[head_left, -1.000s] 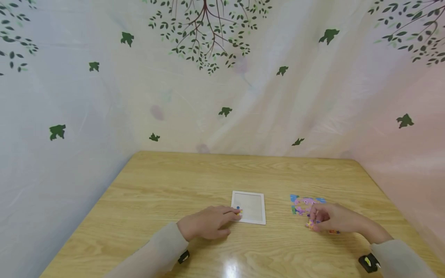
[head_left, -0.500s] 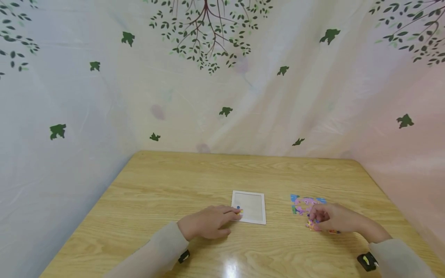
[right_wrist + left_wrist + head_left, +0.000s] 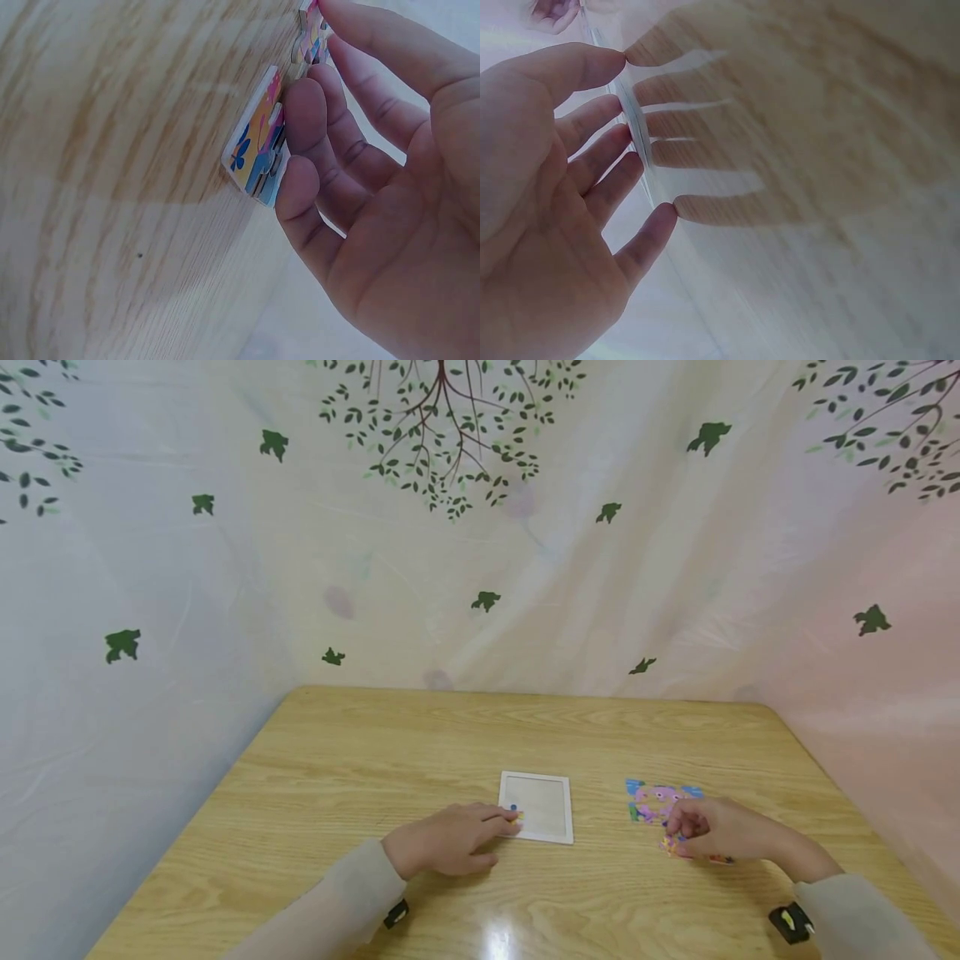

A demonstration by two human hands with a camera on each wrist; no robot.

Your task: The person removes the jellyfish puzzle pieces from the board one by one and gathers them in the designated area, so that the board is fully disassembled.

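Observation:
My left hand (image 3: 453,839) lies over the lower left corner of a white square frame (image 3: 567,810). Its fingers are mostly straight, and the fingertips touch a small yellow and blue puzzle piece (image 3: 519,817) inside the frame. In the left wrist view the left hand (image 3: 577,172) has its fingertips along the frame's edge. My right hand (image 3: 727,831) is bent over the loose pieces and pinches a pink and yellow puzzle piece (image 3: 670,845) between thumb and forefinger. The right wrist view has that piece (image 3: 309,37) at the thumb tip, with a yellow corner piece (image 3: 255,131) below the curled fingers.
Beyond the right hand, several pink and blue puzzle pieces (image 3: 645,795) lie grouped together, partly hidden by the fingers. Another piece (image 3: 722,860) shows under the palm. A printed curtain (image 3: 420,568) hangs behind the wooden table (image 3: 375,735).
The pink and yellow piece has shifted and turned slightly under my right fingers. My left hand and the frame have stayed in place.

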